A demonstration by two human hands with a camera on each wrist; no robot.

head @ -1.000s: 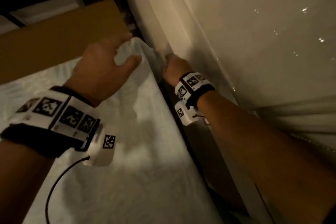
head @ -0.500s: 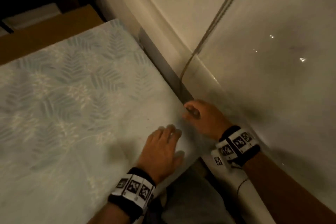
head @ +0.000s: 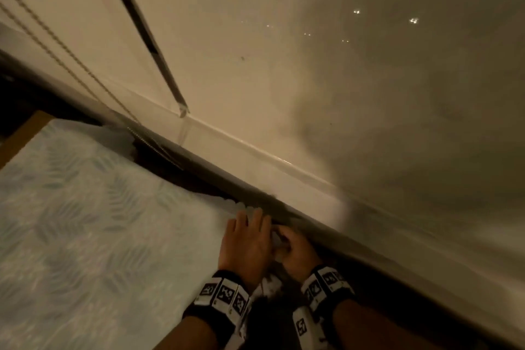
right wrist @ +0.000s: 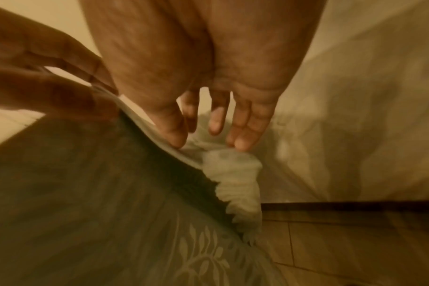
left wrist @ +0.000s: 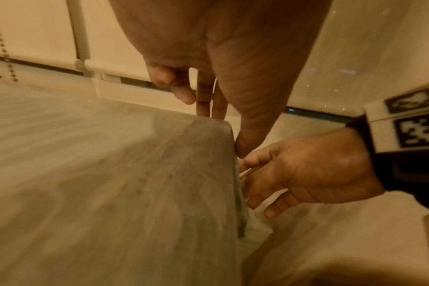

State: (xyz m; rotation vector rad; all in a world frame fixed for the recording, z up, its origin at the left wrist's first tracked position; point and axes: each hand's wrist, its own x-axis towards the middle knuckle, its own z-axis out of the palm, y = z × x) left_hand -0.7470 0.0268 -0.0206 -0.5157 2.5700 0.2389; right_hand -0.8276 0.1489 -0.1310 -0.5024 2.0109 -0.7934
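Hem (right wrist: 235,174) of leaf-print fitted sheet (head: 85,221), gathered at corner beside window sill (head: 255,165), pinched in right grip (head: 297,250): tug down and under. Left grip (head: 245,241) spread flat on top: press to hold cloth taut.

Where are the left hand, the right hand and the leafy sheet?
left hand (head: 246,244): head view, back of the hand.
right hand (head: 299,253): head view, back of the hand.
leafy sheet (head: 85,221): head view, flat top.

The bed (head: 176,187) fills the near left. A pale green leaf-patterned fabric sheet (head: 85,221) covers it, its white gathered hem (right wrist: 235,180) bunched at the near right corner.
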